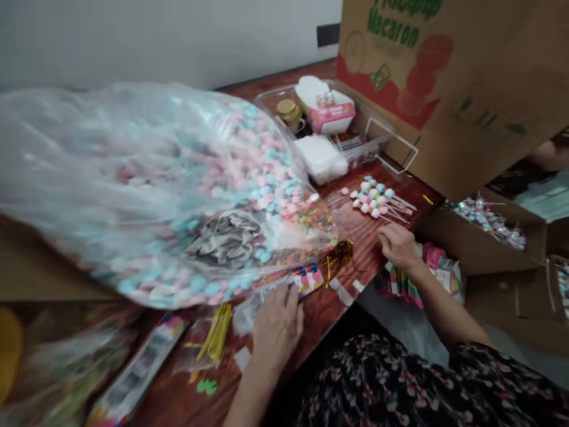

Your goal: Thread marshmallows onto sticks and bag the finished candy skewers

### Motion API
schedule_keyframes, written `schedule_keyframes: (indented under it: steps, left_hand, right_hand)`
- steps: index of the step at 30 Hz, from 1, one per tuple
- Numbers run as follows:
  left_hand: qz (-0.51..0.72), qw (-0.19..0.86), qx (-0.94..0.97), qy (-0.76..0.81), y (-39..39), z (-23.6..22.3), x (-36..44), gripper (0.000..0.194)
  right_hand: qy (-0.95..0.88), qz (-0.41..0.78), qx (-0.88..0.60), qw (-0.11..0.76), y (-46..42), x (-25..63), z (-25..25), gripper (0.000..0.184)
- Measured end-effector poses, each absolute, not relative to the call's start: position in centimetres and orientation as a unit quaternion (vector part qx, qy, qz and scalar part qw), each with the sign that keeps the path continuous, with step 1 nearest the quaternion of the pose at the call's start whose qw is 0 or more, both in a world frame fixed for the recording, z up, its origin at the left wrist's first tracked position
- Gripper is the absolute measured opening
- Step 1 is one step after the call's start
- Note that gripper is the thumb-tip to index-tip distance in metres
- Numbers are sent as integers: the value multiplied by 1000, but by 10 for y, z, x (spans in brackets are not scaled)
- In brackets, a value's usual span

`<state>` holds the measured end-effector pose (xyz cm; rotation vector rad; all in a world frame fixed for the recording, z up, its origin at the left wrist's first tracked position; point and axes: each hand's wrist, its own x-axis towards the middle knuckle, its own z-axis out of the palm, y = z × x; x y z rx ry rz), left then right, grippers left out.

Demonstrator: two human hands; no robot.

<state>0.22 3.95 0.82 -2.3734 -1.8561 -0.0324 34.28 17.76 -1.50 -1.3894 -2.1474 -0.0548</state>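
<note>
I can't tell whether the left hand (276, 320) below the bag (102, 136) or curled right hand (399, 244) grips anything; a stray swipe could scatter the skewered sweets (372, 197) right of the bag.

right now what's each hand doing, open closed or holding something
Left hand: palm down at the printed wrapper; whether it grips cannot be told.
Right hand: curled near the candy skewers; whether it holds anything cannot be told.

Dim, soft light on my feed.
I get pale glare across the left clear candy bag (169, 184), blurred lettering (393, 28) on the far carton (466, 65).
</note>
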Motion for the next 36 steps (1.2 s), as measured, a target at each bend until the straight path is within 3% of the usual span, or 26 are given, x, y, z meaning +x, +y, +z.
schedule_keyframes:
  steps: [4,10,15,20,26,28,31,34,36]
  left_hand:
    - [2,112,-775,-622,49,-10,7,30]
    - [-116,144,-773,-606,40,-23,-16,20]
    - [-186,127,-732,-643,39,-25,-11,13]
    - [-153,92,-716,-675,47,-18,-8,19]
    - [-254,38,-686,-680,51,-22,-7,15]
    - [-226,40,-697,-679,45,-22,-4,16]
    - [-176,15,-715,-677,36,-20,-2,25]
    - [-148,-5,-717,-681,32,-20,-4,29]
    - [-142,-10,-716,-684,32,-22,-6,31]
  right_hand:
    - [-792,-62,-564,223,213,336,5,21]
    - [-786,-61,-610,80,256,339,52,26]
    - [-730,-41,-682,24,239,357,45,27]
    - [-716,-14,-694,70,224,365,19,25]
    - [-709,-5,-701,75,241,364,8,29]
    - [-694,-13,-711,114,242,370,2,29]
    - [-659,-29,-694,289,237,381,-9,26]
    - [-648,44,-604,463,221,378,-12,19]
    - [-647,116,-559,505,202,366,-7,17]
